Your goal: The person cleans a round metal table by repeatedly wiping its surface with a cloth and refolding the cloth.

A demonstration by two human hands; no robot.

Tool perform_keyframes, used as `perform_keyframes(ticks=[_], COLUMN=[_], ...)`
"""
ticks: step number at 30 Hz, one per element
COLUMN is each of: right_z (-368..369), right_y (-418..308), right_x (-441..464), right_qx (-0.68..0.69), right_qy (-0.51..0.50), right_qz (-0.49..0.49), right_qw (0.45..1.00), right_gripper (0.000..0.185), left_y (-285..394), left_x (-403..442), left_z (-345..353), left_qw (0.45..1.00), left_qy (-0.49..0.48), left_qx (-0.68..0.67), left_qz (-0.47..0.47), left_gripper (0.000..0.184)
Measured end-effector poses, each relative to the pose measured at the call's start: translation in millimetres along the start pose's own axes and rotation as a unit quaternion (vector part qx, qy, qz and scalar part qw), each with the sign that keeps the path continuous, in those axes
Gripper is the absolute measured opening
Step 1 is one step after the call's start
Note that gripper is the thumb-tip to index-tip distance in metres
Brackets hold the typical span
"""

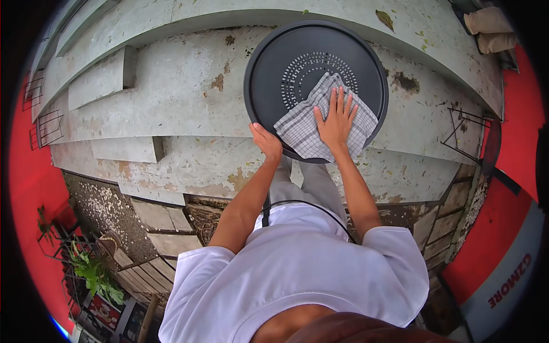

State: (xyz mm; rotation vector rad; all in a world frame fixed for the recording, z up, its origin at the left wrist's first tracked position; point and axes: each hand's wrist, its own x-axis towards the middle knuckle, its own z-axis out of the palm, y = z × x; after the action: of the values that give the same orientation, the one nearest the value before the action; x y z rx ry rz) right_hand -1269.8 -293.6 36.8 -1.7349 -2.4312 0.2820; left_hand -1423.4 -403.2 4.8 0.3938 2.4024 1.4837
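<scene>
A round dark grey tray (269, 74) with a raised rim and rings of small light marks is held out in front of me, above the concrete steps. My left hand (266, 142) grips its lower left rim, the thumb side up and the other fingers partly hidden beneath. On the tray's lower right part lies a white and grey checked cloth (303, 128), spread out with some folds. My right hand (336, 122) rests flat on this cloth, fingers spread and pointing away from me.
Worn concrete steps (189, 86) run across the view. Black metal frames stand at the left (50, 130) and right (466, 134). A green plant (94, 271) is at lower left. Another person's legs (492, 28) show at upper right, near red panels (523, 114).
</scene>
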Motion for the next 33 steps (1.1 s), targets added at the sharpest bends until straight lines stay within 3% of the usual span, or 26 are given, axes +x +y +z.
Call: perform_keyframes(ticks=[3,4,7,9,12,16,19,21,24,25,28,33], right_z=[11.1,11.5,6.6,4.0,0.4,6.6,0.6,-0.7,4.4,4.9,1.8,-0.7], right_y=[-38.6,-46.6,-42.1,-21.8,-19.1,-55.1,-34.2,-22.5,-36.3,-45.3,-57.8,-25.6], right_x=[32.6,27.3,-17.9,-22.1,8.6,13.8,-23.4,-17.2,20.3,16.3,-1.3,-13.2], right_qx=[0.006,0.045,0.076,0.052,0.023,0.055,0.063,0.062,0.027,0.026,0.077,0.05], right_qy=[0.022,-0.006,-0.075,-0.088,-0.004,-0.045,-0.081,-0.077,0.008,0.006,-0.073,-0.068], right_qz=[-0.02,-0.094,-0.165,-0.157,-0.013,-0.101,-0.139,-0.129,-0.029,-0.029,-0.148,-0.086], right_qw=[1.0,0.995,0.981,0.982,1.0,0.992,0.985,0.987,0.999,0.999,0.983,0.993], right_gripper=[0.076,0.076,0.077,0.079,0.083,0.085,0.086,0.086,0.087,0.087,0.087,0.089], left_y=[-0.3,0.7,-2.8,-4.4,-0.3,0.0,0.2,0.8,1.1,3.6,12.1,3.0], left_x=[-1.1,-3.3,0.0,0.9,-0.5,-1.9,-0.9,0.4,-0.2,-4.3,-4.9,2.5], left_z=[-0.2,0.2,1.4,1.7,1.7,-0.3,3.1,5.3,-1.9,-3.5,-1.9,0.4], left_qw=[1.0,1.0,1.0,1.0,1.0,1.0,1.0,0.998,0.999,0.999,0.999,1.0], left_qy=[0.002,-0.003,-0.003,0.002,0.013,-0.008,0.012,0.027,-0.02,-0.02,-0.029,-0.005], left_qx=[-0.006,-0.005,0.001,0.004,0.006,0.006,-0.004,-0.02,0.007,0.008,-0.014,-0.006], left_qz=[0.0,-0.003,0.009,0.021,0.018,-0.015,0.029,0.047,-0.036,-0.037,-0.041,-0.011], left_gripper=[0.044,0.043,0.042,0.042,0.041,0.042,0.041,0.041,0.041,0.041,0.041,0.043])
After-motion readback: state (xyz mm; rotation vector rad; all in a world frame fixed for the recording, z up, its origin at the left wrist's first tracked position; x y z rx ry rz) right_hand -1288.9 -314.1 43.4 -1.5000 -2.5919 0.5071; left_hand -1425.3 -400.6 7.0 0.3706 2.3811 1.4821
